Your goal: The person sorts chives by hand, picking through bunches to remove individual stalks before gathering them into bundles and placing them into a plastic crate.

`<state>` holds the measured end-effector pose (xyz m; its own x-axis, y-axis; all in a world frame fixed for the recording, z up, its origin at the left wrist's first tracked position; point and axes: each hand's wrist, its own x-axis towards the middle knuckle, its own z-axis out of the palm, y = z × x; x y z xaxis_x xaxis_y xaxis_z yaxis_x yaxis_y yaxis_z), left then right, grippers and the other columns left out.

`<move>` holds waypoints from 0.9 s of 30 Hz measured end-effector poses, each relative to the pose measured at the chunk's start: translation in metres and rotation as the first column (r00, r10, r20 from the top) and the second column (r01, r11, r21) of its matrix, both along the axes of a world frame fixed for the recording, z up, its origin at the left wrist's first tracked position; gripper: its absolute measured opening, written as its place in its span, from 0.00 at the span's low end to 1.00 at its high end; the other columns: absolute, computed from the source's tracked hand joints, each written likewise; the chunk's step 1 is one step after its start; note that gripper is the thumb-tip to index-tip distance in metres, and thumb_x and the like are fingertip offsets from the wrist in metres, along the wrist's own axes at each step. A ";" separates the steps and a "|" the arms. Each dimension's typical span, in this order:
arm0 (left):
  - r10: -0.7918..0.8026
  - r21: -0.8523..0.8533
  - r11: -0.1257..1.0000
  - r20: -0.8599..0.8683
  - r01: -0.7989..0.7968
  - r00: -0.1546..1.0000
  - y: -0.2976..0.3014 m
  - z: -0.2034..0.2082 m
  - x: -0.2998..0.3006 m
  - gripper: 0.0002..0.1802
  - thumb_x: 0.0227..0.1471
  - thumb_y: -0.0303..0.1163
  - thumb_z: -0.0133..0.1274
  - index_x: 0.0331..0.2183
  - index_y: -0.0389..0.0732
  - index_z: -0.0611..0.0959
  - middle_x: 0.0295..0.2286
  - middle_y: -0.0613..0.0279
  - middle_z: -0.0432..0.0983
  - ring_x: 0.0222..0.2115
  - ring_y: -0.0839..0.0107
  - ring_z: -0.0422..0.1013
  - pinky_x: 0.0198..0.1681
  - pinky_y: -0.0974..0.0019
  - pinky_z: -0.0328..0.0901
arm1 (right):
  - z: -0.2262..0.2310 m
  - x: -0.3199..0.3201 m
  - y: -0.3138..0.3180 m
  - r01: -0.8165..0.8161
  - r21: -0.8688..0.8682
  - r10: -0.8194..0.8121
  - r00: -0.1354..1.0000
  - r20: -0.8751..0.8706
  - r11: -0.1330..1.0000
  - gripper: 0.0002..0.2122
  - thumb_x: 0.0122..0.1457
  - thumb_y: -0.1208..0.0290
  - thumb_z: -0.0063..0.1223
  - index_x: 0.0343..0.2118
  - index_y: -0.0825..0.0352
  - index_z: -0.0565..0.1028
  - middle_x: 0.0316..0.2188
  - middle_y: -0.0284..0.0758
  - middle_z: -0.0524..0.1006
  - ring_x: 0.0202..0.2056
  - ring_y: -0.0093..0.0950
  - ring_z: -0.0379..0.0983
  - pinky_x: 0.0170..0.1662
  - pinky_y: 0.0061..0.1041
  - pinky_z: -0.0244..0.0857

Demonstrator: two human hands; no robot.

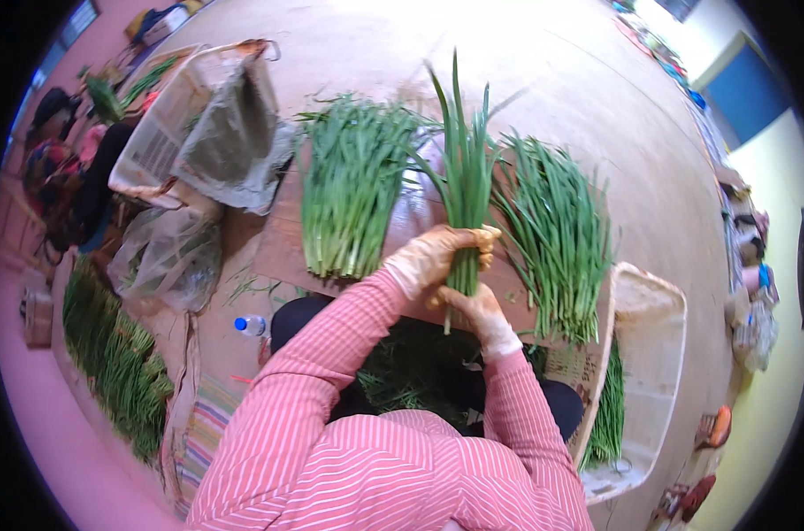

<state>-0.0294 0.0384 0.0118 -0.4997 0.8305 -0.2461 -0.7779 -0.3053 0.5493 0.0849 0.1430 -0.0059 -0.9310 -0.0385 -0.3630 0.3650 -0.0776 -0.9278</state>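
Note:
I hold a bunch of garlic chives [466, 181] upright, leaf tips pointing away and cut ends toward me. My gloved left hand [442, 254] is wrapped round the lower part of the bunch. Just below it, my gloved right hand [480, 317] closes on the stem ends; its fingers are partly hidden. On the board [283, 239] before me, a thick pile of chives [353, 190] lies to the left of the bunch. Another pile of chives [557, 234] lies to its right, fanned at a slant.
A white plastic crate [654, 372] with chives stands at my right. On the left are a tilted crate [150, 146] with grey sheeting [234, 128], a clear plastic bag [172, 257], a blue-capped bottle [250, 325] and a long row of chives [114, 354].

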 end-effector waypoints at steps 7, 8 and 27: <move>-0.028 -0.394 0.918 0.039 0.041 0.999 -0.001 -0.035 0.022 0.20 0.49 0.43 0.59 0.37 0.37 0.78 0.28 0.61 0.75 0.27 0.70 0.72 0.29 0.63 0.70 | -0.013 0.053 -0.040 0.372 -0.201 -0.315 0.911 0.265 0.906 0.08 0.59 0.66 0.52 0.37 0.65 0.73 0.18 0.26 0.70 0.13 0.14 0.57 0.15 0.14 0.50; 0.034 -0.473 0.879 -0.068 -0.062 0.997 -0.006 -0.017 0.031 0.28 0.45 0.50 0.62 0.39 0.35 0.77 0.30 0.60 0.75 0.28 0.69 0.72 0.30 0.62 0.69 | -0.009 0.053 -0.040 0.365 -0.205 -0.308 0.915 0.261 0.908 0.08 0.59 0.66 0.52 0.37 0.65 0.73 0.18 0.26 0.70 0.13 0.14 0.57 0.15 0.14 0.50; 0.349 -0.352 0.442 -0.780 -0.825 0.520 -0.149 0.071 -0.022 0.25 0.52 0.32 0.54 0.50 0.40 0.66 0.26 0.67 0.70 0.20 0.78 0.66 0.24 0.74 0.66 | 0.053 0.043 -0.083 0.365 0.609 0.096 0.800 -0.592 0.704 0.22 0.52 0.69 0.59 0.51 0.66 0.70 0.31 0.38 0.75 0.31 0.31 0.74 0.38 0.28 0.68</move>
